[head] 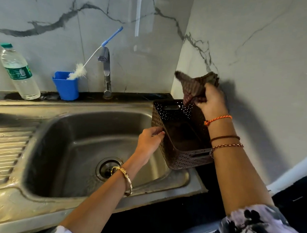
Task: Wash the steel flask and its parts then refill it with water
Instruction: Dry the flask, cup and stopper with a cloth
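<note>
1. Stainless steel sink basin with ribbed drainboard [73, 130]; bowl holds no items, drain showing; steel flask and its parts not visible anywhere in this view, so where they are cannot be told.
2. Dark brown perforated plastic basket [175, 153] sits on the sink's right rim against the marble wall; inside looks dark, contents not discernible.
3. Right hand [212, 99] held above the basket's far end, fingers clenched round a brown striped cloth [195, 86], cloth hanging clear of the basket.
4. Left hand [150, 139] at the basket's left wall, fingertips curled on its top edge, steadying it by the look of it.
5. Clear plastic water bottle with green cap [20, 72] upright on the back ledge, left; blue plastic cup [66, 86] near it holding a white bottle brush with blue handle [91, 58]; steel tap [106, 73] behind the sink, no water running.
6. Step, as judged: setup or clearing the basket, washing not yet begun.
7. Next move calls for: putting the cloth down, locating the flask, bringing it to the sink under the tap; brush within reach.
</note>
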